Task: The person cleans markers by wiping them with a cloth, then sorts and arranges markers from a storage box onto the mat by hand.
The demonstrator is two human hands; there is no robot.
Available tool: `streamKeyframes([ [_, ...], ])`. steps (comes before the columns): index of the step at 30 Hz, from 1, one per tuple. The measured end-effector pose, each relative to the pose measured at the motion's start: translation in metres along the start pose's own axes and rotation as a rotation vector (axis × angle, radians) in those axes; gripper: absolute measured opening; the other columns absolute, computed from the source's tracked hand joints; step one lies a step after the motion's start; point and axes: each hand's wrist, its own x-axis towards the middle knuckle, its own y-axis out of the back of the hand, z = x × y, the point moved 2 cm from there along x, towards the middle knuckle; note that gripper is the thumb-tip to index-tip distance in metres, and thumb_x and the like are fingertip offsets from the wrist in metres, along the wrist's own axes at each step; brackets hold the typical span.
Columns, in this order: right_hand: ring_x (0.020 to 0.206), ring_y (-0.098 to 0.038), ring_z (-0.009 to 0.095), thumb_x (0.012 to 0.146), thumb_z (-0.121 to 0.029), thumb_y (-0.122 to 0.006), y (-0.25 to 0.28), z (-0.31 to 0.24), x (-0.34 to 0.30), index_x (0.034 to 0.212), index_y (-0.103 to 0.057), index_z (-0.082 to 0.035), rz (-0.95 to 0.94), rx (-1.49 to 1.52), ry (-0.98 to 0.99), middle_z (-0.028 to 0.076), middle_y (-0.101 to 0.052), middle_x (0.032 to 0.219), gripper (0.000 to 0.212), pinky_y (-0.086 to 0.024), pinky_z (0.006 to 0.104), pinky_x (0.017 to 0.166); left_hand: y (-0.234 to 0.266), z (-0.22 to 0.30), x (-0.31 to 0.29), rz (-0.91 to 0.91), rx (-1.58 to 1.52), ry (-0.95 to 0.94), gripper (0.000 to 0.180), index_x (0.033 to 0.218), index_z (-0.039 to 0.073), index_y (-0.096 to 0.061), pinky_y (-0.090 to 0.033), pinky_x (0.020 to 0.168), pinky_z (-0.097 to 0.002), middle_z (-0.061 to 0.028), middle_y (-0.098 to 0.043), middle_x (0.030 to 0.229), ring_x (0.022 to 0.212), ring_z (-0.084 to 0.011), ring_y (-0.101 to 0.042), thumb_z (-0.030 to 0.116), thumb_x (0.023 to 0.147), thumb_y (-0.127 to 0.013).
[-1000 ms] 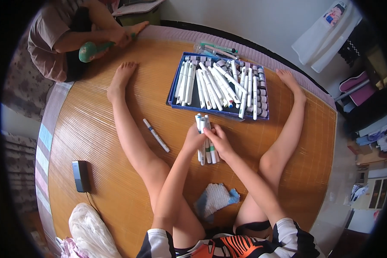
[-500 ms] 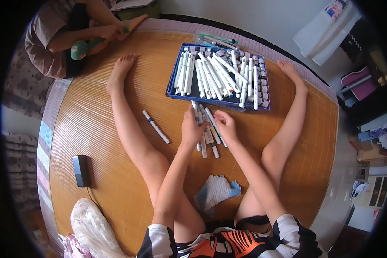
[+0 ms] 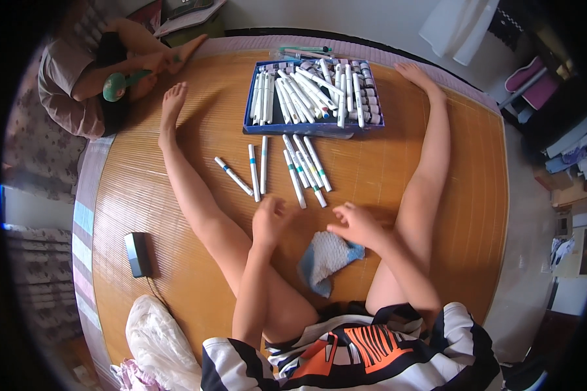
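Note:
My left hand (image 3: 269,221) hovers over the mat just below the loose markers, fingers loosely curled and slightly blurred, with nothing visible in it. To its right, my right hand (image 3: 360,225) is held above a blue-and-white textured cloth (image 3: 331,259), fingers apart and holding nothing. Several white markers with green and yellow bands (image 3: 293,178) lie side by side beyond my hands. Left of them are two blue-banded markers (image 3: 254,173) and one slanted marker with a dark blue band (image 3: 233,176). Farther off, a blue box (image 3: 306,130) holds many white markers (image 3: 292,98) and small jars (image 3: 370,101).
My bare legs stretch out on both sides of the markers on the brown mat (image 3: 195,287). A black box-shaped device (image 3: 137,254) with a cord and a white plastic bag (image 3: 160,335) lie at the left. Another person (image 3: 78,85) sits far left, holding a green object (image 3: 115,86).
Both hands have let go of the marker bunch and drawn back toward me. The markers now lie spread, with two apart at the left. The view has shifted.

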Motion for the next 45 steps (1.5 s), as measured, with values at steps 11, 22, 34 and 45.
streamKeyframes([
  [11, 0.054, -0.049, 0.012, 0.056, -0.017, -0.059, -0.009, 0.022, -0.011, 0.068, -0.054, 0.000, -0.023, 0.315, 0.122, 0.008, -0.053, 0.059, 0.022, -0.039, 0.0234, 0.051, -0.028, 0.018, -0.046, -0.417, -0.067, -0.209, 0.042, 0.089, 0.000, -0.044, -0.039, 0.062, -0.0274, -0.0115, -0.046, 0.082, 0.073, -0.0209, -0.048, 0.025, 0.060, -0.060],
  [22, 0.059, -0.045, 0.004, 0.066, -0.012, -0.055, -0.012, 0.012, -0.012, 0.077, -0.050, -0.001, -0.178, 0.934, 0.095, 0.000, -0.050, 0.066, 0.016, -0.037, 0.0168, 0.053, -0.031, 0.020, -0.047, -0.183, -0.664, 0.078, 0.017, 0.073, 0.003, -0.044, -0.035, 0.052, -0.0172, -0.0002, -0.045, 0.064, 0.059, -0.0053, -0.041, 0.015, 0.068, -0.054],
  [34, 0.085, -0.045, 0.019, 0.061, -0.019, -0.049, 0.008, 0.002, 0.002, 0.097, -0.041, 0.004, -0.193, 1.776, 0.090, 0.011, -0.046, 0.093, 0.043, -0.034, 0.0279, 0.077, 0.013, -0.023, 0.016, 0.548, -0.208, -0.083, 0.014, 0.066, 0.000, -0.046, -0.037, 0.049, -0.0198, -0.0044, -0.048, 0.063, 0.054, -0.0090, -0.045, 0.012, 0.069, -0.051],
  [45, 0.095, -0.039, 0.026, 0.061, -0.020, -0.049, -0.032, 0.014, 0.019, 0.107, -0.029, 0.005, -0.260, 2.071, -0.024, 0.017, -0.039, 0.103, 0.056, -0.031, 0.0363, 0.082, 0.041, -0.058, 0.070, 0.569, 0.488, 0.249, 0.028, 0.076, 0.002, -0.048, -0.036, 0.064, -0.0322, -0.0114, -0.044, 0.077, 0.073, -0.0251, -0.044, 0.024, 0.060, -0.056],
])
